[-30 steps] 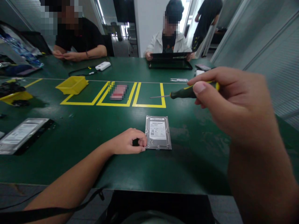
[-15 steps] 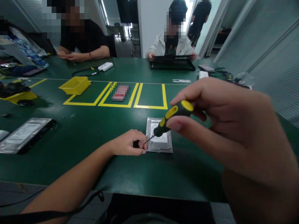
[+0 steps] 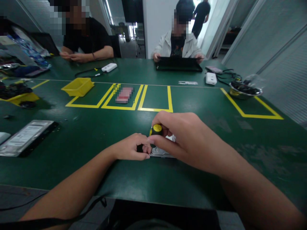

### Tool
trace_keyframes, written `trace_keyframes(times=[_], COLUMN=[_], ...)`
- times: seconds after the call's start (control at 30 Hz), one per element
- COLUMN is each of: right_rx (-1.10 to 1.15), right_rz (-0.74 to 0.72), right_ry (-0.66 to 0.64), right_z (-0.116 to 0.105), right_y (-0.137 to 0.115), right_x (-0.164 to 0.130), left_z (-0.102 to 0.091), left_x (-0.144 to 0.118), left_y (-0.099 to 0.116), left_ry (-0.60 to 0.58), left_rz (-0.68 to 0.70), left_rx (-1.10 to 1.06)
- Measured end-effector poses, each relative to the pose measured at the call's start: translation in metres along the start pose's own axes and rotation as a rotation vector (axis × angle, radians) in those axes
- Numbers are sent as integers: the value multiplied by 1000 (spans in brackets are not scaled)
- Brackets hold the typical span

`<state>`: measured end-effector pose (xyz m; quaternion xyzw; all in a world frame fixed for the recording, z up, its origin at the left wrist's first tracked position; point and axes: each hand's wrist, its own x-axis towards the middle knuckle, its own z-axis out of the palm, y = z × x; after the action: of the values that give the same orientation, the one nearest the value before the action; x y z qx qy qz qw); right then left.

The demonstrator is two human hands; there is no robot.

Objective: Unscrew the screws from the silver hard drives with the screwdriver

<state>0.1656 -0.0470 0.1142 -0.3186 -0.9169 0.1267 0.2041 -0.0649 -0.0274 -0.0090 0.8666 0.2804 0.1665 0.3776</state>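
A silver hard drive lies flat on the green table in front of me, mostly covered by my right hand. My right hand is closed around a black-and-yellow screwdriver, its round yellow end facing me. The shaft and tip are hidden behind the fingers. At the drive's left edge, my left hand has its fingers curled and thumb pressed against the side of the drive. Whether a small part sits between those fingertips cannot be seen.
Another hard drive lies to the left. Yellow bins and a pink pixelated item lie beyond, near yellow tape outlines. A metal bowl of dark parts stands at right. Across the table, one person holds a black panel; another sits left.
My right hand has moved away from me, down and to the left, bringing the screwdriver more upright over the drive's left side. My left hand has stayed at the drive's edge.
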Motion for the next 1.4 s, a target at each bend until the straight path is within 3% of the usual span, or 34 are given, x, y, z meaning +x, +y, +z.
trace_keyframes(times=[0.87, 1.4], right_rx=[-54, 64], right_rz=[0, -52], right_ry=[-35, -131], right_z=[10, 4], right_y=[1, 7], right_x=[4, 3], left_z=[2, 1], left_x=[-2, 1], left_y=[-4, -5], left_ry=[12, 2], left_rz=[-50, -17], left_rx=[25, 26])
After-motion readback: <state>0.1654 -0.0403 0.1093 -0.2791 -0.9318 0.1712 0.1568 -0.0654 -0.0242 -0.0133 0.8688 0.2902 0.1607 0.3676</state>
